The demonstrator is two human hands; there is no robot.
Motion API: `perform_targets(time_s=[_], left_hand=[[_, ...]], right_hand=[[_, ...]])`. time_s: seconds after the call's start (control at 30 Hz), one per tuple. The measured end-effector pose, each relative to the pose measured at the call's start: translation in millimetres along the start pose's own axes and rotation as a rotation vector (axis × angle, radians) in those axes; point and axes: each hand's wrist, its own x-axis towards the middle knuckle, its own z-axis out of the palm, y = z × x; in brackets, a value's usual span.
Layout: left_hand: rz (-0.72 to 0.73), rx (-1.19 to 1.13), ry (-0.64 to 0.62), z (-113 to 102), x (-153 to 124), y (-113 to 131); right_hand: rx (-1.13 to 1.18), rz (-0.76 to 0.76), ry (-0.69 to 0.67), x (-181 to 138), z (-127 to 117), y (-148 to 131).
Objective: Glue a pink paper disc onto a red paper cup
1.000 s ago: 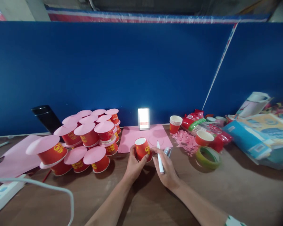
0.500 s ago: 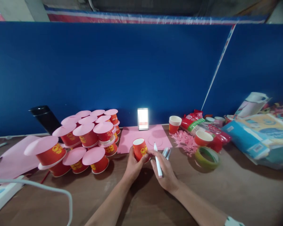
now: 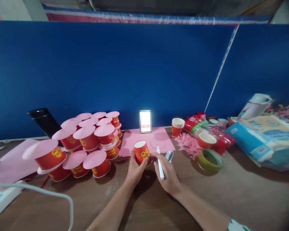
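Observation:
My left hand (image 3: 136,169) is wrapped round a red paper cup (image 3: 141,151) with yellow lettering, its white end tilted up. In my right hand (image 3: 168,175) is a white marker (image 3: 160,164), tip pointing away from me; the fingertips of this hand come close to the cup's side, and I cannot tell if they touch it. Beyond both hands lie pink paper sheets (image 3: 130,141) with a round outline drawn on the right part. Several capped pens (image 3: 170,156) lie just past my right hand.
At left, stacked red cups (image 3: 78,170) carry pink paper discs, before a black bottle (image 3: 44,123). A white cable (image 3: 50,193) and power strip (image 3: 4,197) lie nearer. At right are pink scraps (image 3: 189,144), nested cups (image 3: 177,128), green tape (image 3: 210,165) and a blue-yellow package (image 3: 262,138).
The view has shifted very slightly. My hands keep the same hold on the cup and the marker, and the cup's tilt has changed a little at most.

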Motion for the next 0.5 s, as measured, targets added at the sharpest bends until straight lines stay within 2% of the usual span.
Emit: perform_targets(time_s=[0.5], left_hand=[[-0.021,0.004,-0.009,-0.4,-0.5,1.7]], right_hand=[[-0.005,-0.012,0.005,-0.4,0.2,-0.9]])
